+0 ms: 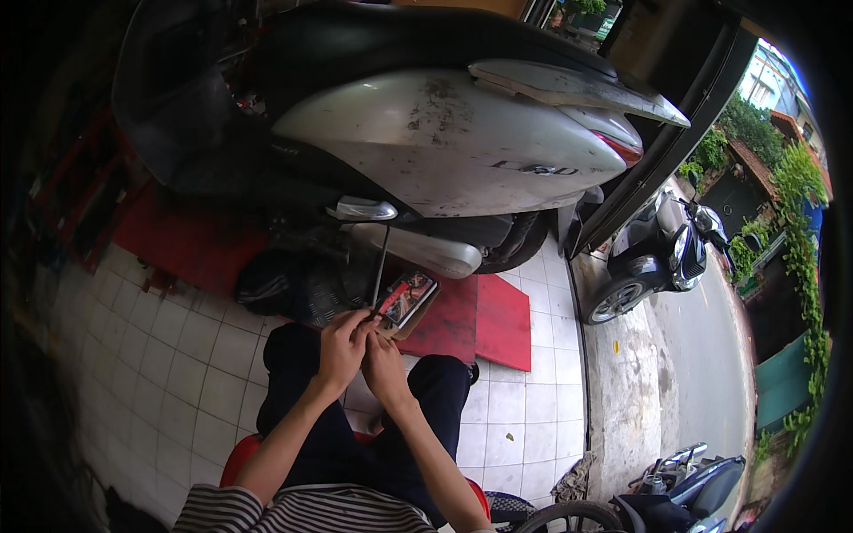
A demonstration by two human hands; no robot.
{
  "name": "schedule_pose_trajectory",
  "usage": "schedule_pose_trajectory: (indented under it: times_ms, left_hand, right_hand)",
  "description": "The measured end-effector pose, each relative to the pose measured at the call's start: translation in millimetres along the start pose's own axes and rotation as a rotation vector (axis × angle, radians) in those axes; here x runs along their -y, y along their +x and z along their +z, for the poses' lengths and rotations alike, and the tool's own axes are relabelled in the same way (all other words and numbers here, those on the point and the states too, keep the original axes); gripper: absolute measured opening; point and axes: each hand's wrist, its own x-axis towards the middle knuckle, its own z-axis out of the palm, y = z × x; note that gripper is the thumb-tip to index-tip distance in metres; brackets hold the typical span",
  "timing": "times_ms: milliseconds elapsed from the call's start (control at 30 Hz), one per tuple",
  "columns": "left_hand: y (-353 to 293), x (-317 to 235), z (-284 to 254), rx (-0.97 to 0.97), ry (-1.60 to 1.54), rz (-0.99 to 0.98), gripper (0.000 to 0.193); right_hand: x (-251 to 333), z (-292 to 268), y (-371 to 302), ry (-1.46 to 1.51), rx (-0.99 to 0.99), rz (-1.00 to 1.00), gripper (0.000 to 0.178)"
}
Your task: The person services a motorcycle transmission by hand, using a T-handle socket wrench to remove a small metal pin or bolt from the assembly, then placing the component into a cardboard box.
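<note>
Dark metal, the slim rod (381,268) stands between the person's hands and the underside of the scooter (382,133), its far end meeting the bodywork's lower edge just beside the silver footrest (362,210); whether that tip touches or only lines up with it, I cannot tell. At the near end, the left hand (340,342) pinches the rod in its fingertips, while the right hand (384,360) sits against it, fingers curled in; whether these also grasp the rod is hidden. The step in hand looks like guiding or turning the rod against a part low on the scooter; the next move seems to call for a steady left pinch and a true line at the tip. Just right of the rod lies an open box (410,302) of small items, then the red ramp (502,324) on white tiles (511,401).
</note>
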Motion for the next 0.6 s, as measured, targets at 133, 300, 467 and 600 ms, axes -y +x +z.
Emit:
schedule_pose_trajectory:
  times_ms: [133, 300, 467, 600]
  left_hand:
    - [6.4, -10.1, -13.6, 0.119, 0.274, 0.194, 0.034]
    - [12.1, -13.5, -20.3, 0.172, 0.508, 0.339, 0.049]
    - [10.3, -11.4, -24.2, 0.214, 0.642, 0.407, 0.045]
    - [9.8, -4.0, -22.1, 0.01, 0.597, 0.391, 0.051]
  right_hand:
    - [-2.2, -27.2, -0.3, 0.305, -0.077, 0.037, 0.051]
    - [30.5, -77.9, 3.9, 0.313, -0.582, 0.141, 0.045]
    - [24.1, -81.9, 6.7, -0.303, -0.345, -0.059, 0.036]
    - [9.8, -52.5, -7.0, -0.262, -0.268, 0.118, 0.034]
